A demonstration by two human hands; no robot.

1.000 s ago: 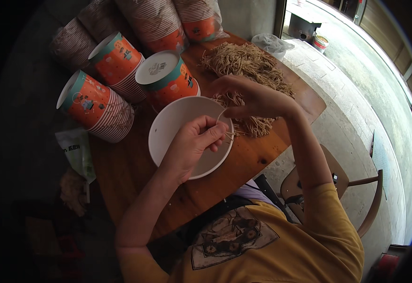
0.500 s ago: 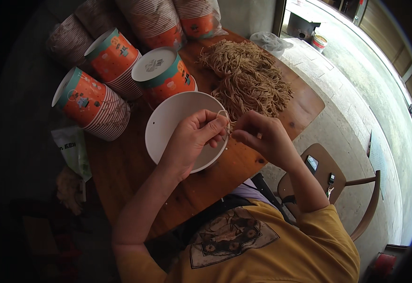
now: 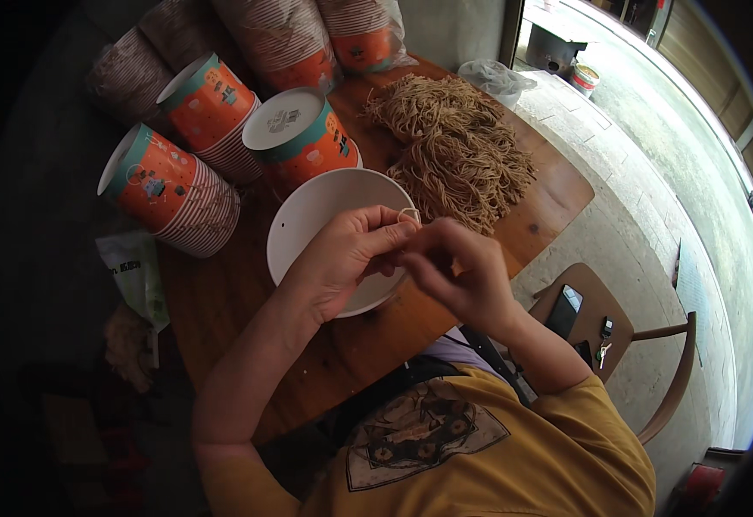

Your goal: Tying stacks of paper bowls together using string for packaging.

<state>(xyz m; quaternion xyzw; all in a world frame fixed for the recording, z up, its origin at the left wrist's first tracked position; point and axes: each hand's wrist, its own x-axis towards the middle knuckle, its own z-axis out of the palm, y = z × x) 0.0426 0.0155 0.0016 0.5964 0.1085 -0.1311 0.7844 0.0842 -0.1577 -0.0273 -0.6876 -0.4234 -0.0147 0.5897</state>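
Observation:
My left hand (image 3: 364,250) is closed in a pinch over the white bowl. A small loop of thin pale cord (image 3: 408,214) stands up from its thumb and fingertips. My right hand (image 3: 463,267) comes in against those fingertips from the right, its fingers curled and a little blurred. Whatever lies between the right fingertips is hidden. Under both hands, the round white bowl (image 3: 312,215) has a small dark speck on its inner wall. Behind them, a large tangled heap of tan strands (image 3: 454,146) rests on the wooden table (image 3: 325,370).
Stacks of orange and teal paper tubs (image 3: 303,142) stand upside down at the left, with more wrapped in plastic behind. A clear plastic bag (image 3: 493,76) sits beyond the heap. To the right, a chair (image 3: 596,302) bears a phone (image 3: 564,310) and keys (image 3: 602,354).
My right hand has moved left and slightly down to meet the left fingertips. The left hand has hardly moved and still pinches the loop.

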